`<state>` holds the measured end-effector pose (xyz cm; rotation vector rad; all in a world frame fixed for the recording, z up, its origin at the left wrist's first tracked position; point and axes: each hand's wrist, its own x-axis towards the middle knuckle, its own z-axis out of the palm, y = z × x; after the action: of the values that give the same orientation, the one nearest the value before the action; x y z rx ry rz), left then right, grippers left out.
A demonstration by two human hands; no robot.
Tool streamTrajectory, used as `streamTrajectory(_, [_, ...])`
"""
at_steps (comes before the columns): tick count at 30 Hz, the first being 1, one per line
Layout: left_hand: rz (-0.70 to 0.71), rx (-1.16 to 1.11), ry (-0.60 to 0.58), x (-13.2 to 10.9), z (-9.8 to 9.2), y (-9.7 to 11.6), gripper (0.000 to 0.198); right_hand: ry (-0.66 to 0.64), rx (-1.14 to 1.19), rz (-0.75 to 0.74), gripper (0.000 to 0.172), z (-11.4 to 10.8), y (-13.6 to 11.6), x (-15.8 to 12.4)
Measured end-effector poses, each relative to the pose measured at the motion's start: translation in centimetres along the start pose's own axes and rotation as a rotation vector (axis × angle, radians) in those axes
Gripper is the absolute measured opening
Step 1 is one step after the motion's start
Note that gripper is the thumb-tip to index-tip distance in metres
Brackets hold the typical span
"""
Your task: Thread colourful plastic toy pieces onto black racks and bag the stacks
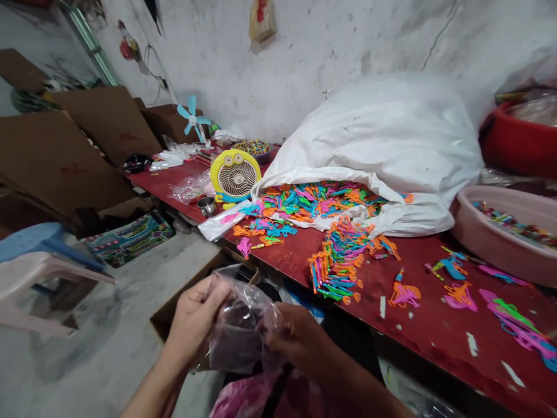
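Between my two hands, above my lap, is a clear plastic bag [237, 342]. My left hand [202, 305] pinches its upper left edge between thumb and fingers. On the other side, my right hand [296, 331] has its fingers closed on the bag's right edge. The bag looks see-through, with dark shapes showing behind or in it; I cannot tell which. Just behind the hands stands an open cardboard box [163, 319] with black items in it. Nearest on the red table [278, 261] lies a neat pile of colourful plastic toy pieces [335, 261].
A large white sack [391, 133] spills more toy pieces [313, 200] onto the table. Near it stand a yellow fan [237, 177], a metal cup [207, 206] and a pink basin [500, 232]. Stools [43, 261] and cardboard boxes [56, 157] are at left.
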<state>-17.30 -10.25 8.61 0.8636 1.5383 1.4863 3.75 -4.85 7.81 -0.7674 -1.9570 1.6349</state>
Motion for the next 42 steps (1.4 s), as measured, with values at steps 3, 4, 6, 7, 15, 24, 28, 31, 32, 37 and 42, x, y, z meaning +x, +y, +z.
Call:
streamTrajectory(3, [-0.041, -0.056, 0.201, 1.5, -1.8, 0.9, 0.05, 0.041, -0.059, 0.056, 0.035, -0.3, -0.7, 1.5])
streamTrajectory(4, [-0.062, -0.079, 0.217, 2.0, -2.3, 1.0, 0.052, 0.057, -0.071, 0.08, 0.037, -0.7, -1.0, 2.1])
streamTrajectory(6, [-0.092, -0.113, 0.164, 2.9, -3.4, 1.2, 0.05, 0.095, -0.066, 0.145, 0.042, -1.6, -1.8, 3.2])
streamTrajectory(7, [-0.103, -0.123, 0.118, 3.2, -3.8, 1.2, 0.046, 0.118, -0.044, 0.183, 0.045, -2.1, -2.1, 3.8])
streamTrajectory(15, [-0.002, -0.194, 0.075, 5.3, -5.2, 1.3, 0.043, 0.038, -0.103, 0.156, 0.045, -4.7, -4.3, 6.4])
streamTrajectory(24, [0.142, -0.156, 0.088, 7.9, -5.6, 0.7, 0.041, 0.195, -0.268, 0.055, 0.038, -7.0, -5.8, 8.9])
streamTrajectory(28, [0.1, -0.315, -0.071, 8.2, -5.9, 0.2, 0.044, 0.385, -0.39, -0.044, 0.039, -8.3, -7.5, 10.6])
streamTrajectory(31, [0.016, -0.474, -0.221, 7.8, -5.1, -0.3, 0.055, 0.453, -0.436, -0.099, 0.039, -8.4, -8.2, 11.8])
streamTrajectory(32, [-0.008, -0.5, -0.267, 7.6, -4.6, -0.6, 0.057, 0.461, -0.434, -0.112, 0.039, -8.3, -8.3, 12.2])
streamTrajectory(37, [-0.134, -0.461, -0.198, 8.3, -2.9, -2.8, 0.046, 0.372, -0.362, -0.066, 0.039, -7.8, -7.7, 13.9])
streamTrajectory(42, [-0.112, -0.37, 0.135, 11.1, -6.6, -3.0, 0.045, -0.182, -0.406, 0.091, 0.035, -7.9, -7.0, 14.0])
